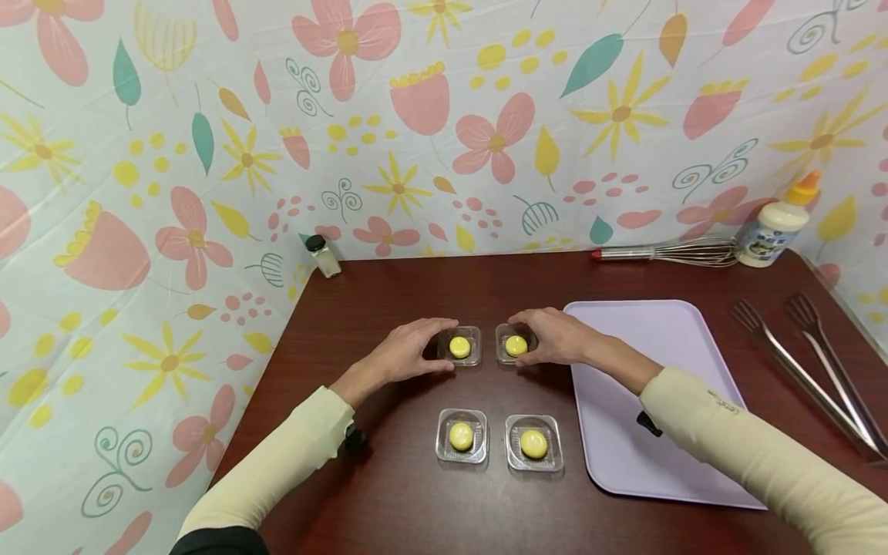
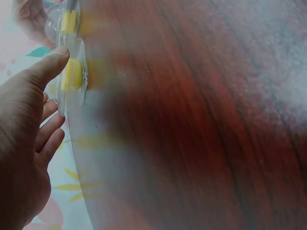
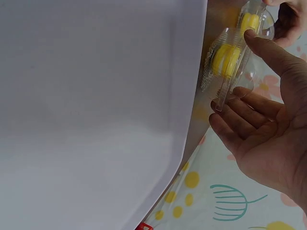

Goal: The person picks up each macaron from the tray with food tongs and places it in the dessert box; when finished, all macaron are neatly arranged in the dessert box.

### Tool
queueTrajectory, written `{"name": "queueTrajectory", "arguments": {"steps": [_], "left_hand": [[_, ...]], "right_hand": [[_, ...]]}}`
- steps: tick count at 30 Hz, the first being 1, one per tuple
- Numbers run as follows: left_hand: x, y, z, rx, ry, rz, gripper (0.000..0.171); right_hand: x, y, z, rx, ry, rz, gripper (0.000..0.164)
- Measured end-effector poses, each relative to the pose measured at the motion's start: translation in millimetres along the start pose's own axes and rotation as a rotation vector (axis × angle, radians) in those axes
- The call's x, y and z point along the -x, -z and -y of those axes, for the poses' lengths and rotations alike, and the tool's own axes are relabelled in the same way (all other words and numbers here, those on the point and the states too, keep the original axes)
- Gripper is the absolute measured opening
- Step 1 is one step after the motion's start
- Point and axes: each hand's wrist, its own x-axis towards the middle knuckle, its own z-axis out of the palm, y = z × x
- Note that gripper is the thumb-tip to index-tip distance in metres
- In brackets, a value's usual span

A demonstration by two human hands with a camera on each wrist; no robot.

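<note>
Four-sided clear plastic boxes, each with a yellow macaron inside, stand on the table. My left hand (image 1: 409, 351) holds the far left box (image 1: 475, 336) by its edges, thumb at the near side and fingers at the far side; its macaron (image 1: 459, 348) shows through the lid. Just to the right, my right hand (image 1: 555, 337) grips the far right box (image 1: 502, 356) the same way, around its macaron (image 1: 516, 346). Both boxes appear side-on in the wrist views. Nearer the front sit two more boxes, a left one (image 1: 445, 455) and a right one (image 1: 515, 461), untouched.
A lilac tray (image 1: 645, 432) lies under my right forearm. Metal tongs (image 1: 825, 370) are at the far right. Along the back stand a whisk (image 1: 666, 252), a white squeeze bottle (image 1: 770, 227) with an orange cap, and a small black-capped jar (image 1: 324, 256), before a patterned cloth (image 1: 430, 177).
</note>
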Motion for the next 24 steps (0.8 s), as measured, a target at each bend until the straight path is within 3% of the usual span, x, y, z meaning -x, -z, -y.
{"name": "queueTrajectory", "arguments": {"steps": [14,24], "left_hand": [[-2.8,1.2,1.2,0.01,-0.021,-0.009,0.079],[1.1,17.8,6.0,0.04,0.026,-0.016,0.073]], "right_hand": [[4,1,-4,-0.023,0.001,-0.015,0.077],[20,22,-9,-0.043,-0.023,-0.084,0.088]]}}
